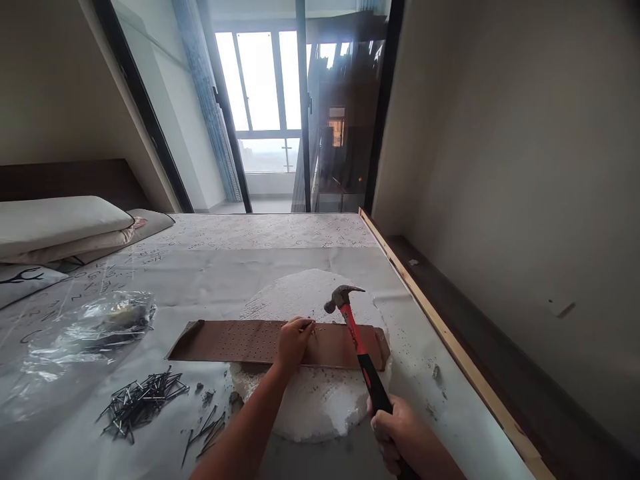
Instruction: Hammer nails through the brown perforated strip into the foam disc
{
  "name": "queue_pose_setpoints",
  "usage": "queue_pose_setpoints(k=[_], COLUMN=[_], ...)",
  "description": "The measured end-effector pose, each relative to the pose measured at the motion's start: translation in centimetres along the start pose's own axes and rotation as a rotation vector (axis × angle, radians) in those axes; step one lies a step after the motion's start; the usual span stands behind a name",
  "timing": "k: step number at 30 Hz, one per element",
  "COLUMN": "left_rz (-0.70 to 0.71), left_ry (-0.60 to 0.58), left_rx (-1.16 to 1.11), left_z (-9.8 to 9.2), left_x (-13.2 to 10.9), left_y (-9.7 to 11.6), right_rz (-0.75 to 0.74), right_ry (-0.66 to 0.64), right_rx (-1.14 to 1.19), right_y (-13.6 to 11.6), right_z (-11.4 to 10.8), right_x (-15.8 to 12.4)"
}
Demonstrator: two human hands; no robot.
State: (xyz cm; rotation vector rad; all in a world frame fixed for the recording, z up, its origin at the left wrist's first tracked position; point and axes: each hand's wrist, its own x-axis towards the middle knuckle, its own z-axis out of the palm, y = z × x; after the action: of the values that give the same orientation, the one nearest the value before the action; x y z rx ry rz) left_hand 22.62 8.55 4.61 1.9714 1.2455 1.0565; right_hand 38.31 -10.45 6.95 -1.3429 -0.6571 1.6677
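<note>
Claw hammer point(359, 340) sits clamped in the right hand point(395, 430), whose fingers wrap closed around the black grip. The butt of the handle is hidden by the fist and cut off by the frame's lower edge, as is the forearm. The red-and-black shaft tilts up, and the steel head hangs just above the far side of the board, not touching it.

The left hand point(295, 343) is closed to a pinch, its fingertips point(307, 325) on a thin nail point(314, 331) standing at the board. The fingers hide most of the nail, so its point and whether it has entered a hole are hard to make out.

One perforated brown board point(235, 343) lies flat across one rough white foam slab point(310, 407). Its holes are too many and small to count.

To the left lie one heap of loose nails point(143, 403) and one smaller scatter of nails point(207, 430), both too tangled to count, then one clear plastic bag point(90, 330). All rest on a printed sheet point(215, 280).

Farther off are folded cushions point(60, 227), and beyond them a bright window point(257, 87).
</note>
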Motion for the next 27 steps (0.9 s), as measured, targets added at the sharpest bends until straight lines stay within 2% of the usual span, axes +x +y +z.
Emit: queue_pose_setpoints(k=[5, 11, 15, 21, 27], left_rz=[0.011, 0.016, 0.021, 0.022, 0.045], left_ry=[0.004, -0.005, 0.011, -0.034, -0.023], left_rx=[0.023, 0.071, 0.065, 0.115, 0.121], left_z=[0.4, 0.4, 0.5, 1.9, 2.8], left_x=[-0.3, -0.5, -0.2, 0.6, 0.6], left_y=[-0.1, -0.1, 0.8, 2.4, 2.0], right_rz=[0.011, -0.032, -0.052, -0.021, -0.051], right_ry=[0.075, 0.073, 0.095, 0.048, 0.085], right_rx=[-0.034, -0.13, -0.173, -0.181, -0.193], right_y=[0.7, 1.4, 1.3, 0.3, 0.1], right_z=[-0.1, -0.8, -1.2, -1.8, -2.3], right_x=[0.3, 0.2, -0.2, -1.4, -1.8])
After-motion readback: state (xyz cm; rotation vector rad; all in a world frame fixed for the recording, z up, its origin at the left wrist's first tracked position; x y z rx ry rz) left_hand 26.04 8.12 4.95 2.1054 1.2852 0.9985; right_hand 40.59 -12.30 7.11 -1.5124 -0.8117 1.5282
